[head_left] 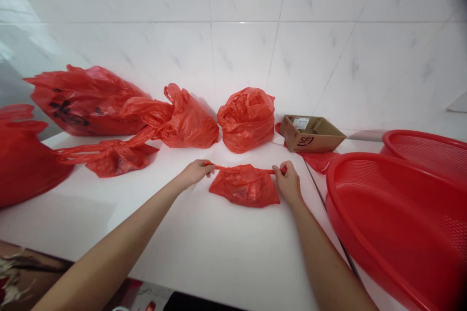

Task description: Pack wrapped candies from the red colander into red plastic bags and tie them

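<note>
Left hand [199, 171]: thumb and fingers pinched together on one end of the small bag [245, 188], at its twisted top.
Right hand [288, 182]: closed on the other end, fingers curled in around the red plastic.
Small bag's place: on the white table [204, 252], between the hands, top stretched sideways (its contents seem dark in spots, though the film hides what they are).
Bags behind: a round bag [246, 124] near the wall [241, 0], with a slumped bag [193, 126] just left of it.
Left side: a flat bag [118, 158], a big bag [98, 102] with black marks, and another bag [25, 170] cut off by the edge.
Right side: an open cardboard box [317, 144], then two red baskets [394, 223].
</note>
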Tool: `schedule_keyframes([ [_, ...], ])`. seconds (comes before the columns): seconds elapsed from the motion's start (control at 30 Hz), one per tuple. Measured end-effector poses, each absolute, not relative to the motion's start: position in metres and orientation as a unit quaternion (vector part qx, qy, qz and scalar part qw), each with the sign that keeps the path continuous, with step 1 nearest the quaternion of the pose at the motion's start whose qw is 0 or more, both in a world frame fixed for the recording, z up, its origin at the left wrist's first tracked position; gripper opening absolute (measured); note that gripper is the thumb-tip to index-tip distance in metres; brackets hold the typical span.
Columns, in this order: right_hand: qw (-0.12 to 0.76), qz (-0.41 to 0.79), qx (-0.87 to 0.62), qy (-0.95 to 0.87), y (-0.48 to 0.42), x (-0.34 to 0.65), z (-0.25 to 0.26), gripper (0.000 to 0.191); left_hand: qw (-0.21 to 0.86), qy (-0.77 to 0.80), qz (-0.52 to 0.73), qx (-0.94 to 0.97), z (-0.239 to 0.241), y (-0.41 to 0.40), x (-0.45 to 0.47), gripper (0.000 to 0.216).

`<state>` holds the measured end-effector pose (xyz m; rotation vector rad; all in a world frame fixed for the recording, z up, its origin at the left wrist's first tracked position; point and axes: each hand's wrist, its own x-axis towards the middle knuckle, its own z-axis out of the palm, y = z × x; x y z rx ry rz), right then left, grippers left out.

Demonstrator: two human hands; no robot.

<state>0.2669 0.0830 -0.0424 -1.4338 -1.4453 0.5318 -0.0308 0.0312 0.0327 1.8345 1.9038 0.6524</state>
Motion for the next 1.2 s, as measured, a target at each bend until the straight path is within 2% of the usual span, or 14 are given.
schedule_keyframes([
  [0.03, 0.503, 0.231, -0.583, -0.595, 0.083, 0.267, -0.043, 0.030, 0.172, 0.694, 0.234, 0.659, 0.041, 0.033, -0.029, 0.022],
  [0.13, 0.521, 0.271, -0.556, -0.588, 0.083, 0.267, -0.045, 0.031, 0.069, 0.687, 0.241, 0.683, 0.061, 0.040, -0.008, 0.030],
  [0.2, 0.534, 0.297, -0.537, -0.582, 0.084, 0.267, -0.046, 0.031, 0.046, 0.647, 0.224, 0.728, 0.066, 0.045, 0.016, 0.030],
  [0.37, 0.566, 0.340, -0.500, -0.561, 0.084, 0.268, -0.043, 0.036, 0.084, 0.573, 0.113, 0.807, 0.052, 0.060, 0.063, 0.031],
  [0.47, 0.585, 0.360, -0.487, -0.539, 0.083, 0.269, -0.040, 0.040, 0.101, 0.566, 0.054, 0.816, 0.043, 0.060, 0.067, 0.021],
  [0.67, 0.602, 0.402, -0.480, -0.496, 0.086, 0.272, -0.038, 0.045, 0.126, 0.565, 0.050, 0.814, 0.059, 0.052, 0.056, 0.024],
  [0.83, 0.604, 0.417, -0.493, -0.467, 0.089, 0.274, -0.039, 0.046, 0.216, 0.547, 0.067, 0.806, 0.110, 0.027, 0.013, 0.011],
  [0.97, 0.588, 0.423, -0.501, -0.474, 0.090, 0.273, -0.042, 0.049, 0.330, 0.551, 0.071, 0.764, 0.148, -0.007, -0.045, 0.023],
  [1.2, 0.567, 0.403, -0.521, -0.494, 0.090, 0.272, -0.048, 0.046, 0.321, 0.673, 0.018, 0.666, 0.165, -0.047, -0.183, 0.028],
])
